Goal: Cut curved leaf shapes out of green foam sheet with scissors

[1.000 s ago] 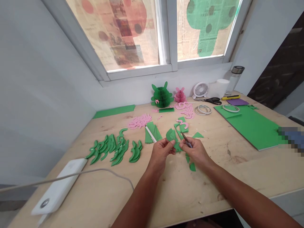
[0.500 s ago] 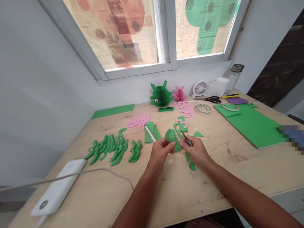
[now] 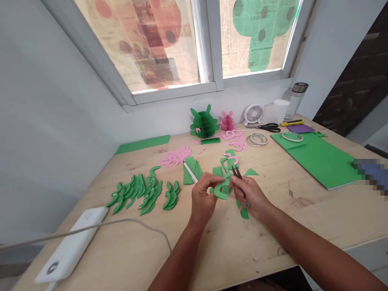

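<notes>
My left hand (image 3: 203,198) pinches a curved green paper cutout (image 3: 221,194) with a notch in its inner edge. My right hand (image 3: 250,195) is closed around small scissors (image 3: 236,172), their dark blades pointing up and away, slightly apart. The right fingertips are close by the cutout's upper end; whether they touch it I cannot tell. Green scraps (image 3: 244,212) lie under the right hand. Just beyond both hands are more green pieces and a pink curved cutout (image 3: 234,158). A white pen (image 3: 190,172) rests on green paper left of them.
Stacked green cutouts (image 3: 148,194) and a pink pile (image 3: 177,157) lie to the left. A white power bank (image 3: 72,244) with a cable is at near left. Behind stand green (image 3: 205,123) and pink paper figures (image 3: 227,122), a fan (image 3: 253,114) and black-handled scissors (image 3: 271,127). Green sheets (image 3: 321,161) lie right.
The green cutout has turned over in my left hand, its curve now facing down. The scissors in my right hand have swung more upright, with their blades now showing apart.
</notes>
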Available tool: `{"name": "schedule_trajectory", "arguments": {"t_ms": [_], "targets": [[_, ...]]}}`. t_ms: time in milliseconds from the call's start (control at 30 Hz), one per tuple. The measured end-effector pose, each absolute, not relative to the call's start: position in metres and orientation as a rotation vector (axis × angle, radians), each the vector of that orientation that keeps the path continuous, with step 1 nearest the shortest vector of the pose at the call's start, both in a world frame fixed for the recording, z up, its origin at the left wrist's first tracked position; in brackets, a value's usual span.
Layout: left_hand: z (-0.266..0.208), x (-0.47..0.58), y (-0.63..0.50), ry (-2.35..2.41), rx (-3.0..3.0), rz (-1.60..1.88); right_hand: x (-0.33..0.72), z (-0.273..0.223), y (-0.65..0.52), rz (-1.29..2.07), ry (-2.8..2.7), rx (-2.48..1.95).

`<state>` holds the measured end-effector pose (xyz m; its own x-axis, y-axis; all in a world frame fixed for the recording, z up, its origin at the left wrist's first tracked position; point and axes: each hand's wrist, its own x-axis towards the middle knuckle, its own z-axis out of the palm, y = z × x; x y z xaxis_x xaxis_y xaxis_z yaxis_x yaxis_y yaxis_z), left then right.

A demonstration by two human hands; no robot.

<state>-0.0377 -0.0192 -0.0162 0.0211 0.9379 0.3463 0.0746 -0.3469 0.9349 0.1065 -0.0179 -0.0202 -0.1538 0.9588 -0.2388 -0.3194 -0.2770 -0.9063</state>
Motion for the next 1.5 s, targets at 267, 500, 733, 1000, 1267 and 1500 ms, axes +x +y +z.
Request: {"name": "schedule_trajectory", "arguments": {"t_ms": [267,500,733,1000,1267,1500], "targets": [[-0.012,-0.033,-0.022,1.103,1.429,1.358,0.106,-0.018,-0.019,1.569,-0.852,-1.045],[-0.01,-0.034,-0.017,1.03,0.98,1.138,0.107,-0.019,-0.018,1.336,-1.014,-1.159],[-0.008,-0.031,-0.017,1.078,0.893,1.13,0.108,-0.017,-0.019,1.282,-1.123,-1.209],[-0.007,-0.038,-0.012,1.094,0.799,1.274,0.108,-0.02,-0.02,1.337,-1.252,-1.147],[-0.005,-0.04,-0.011,1.058,0.802,1.263,0.108,-0.025,-0.019,1.368,-1.472,-1.187],[-0.005,-0.042,-0.013,1.003,0.861,1.202,0.107,-0.019,-0.022,1.416,-1.463,-1.188]]}}
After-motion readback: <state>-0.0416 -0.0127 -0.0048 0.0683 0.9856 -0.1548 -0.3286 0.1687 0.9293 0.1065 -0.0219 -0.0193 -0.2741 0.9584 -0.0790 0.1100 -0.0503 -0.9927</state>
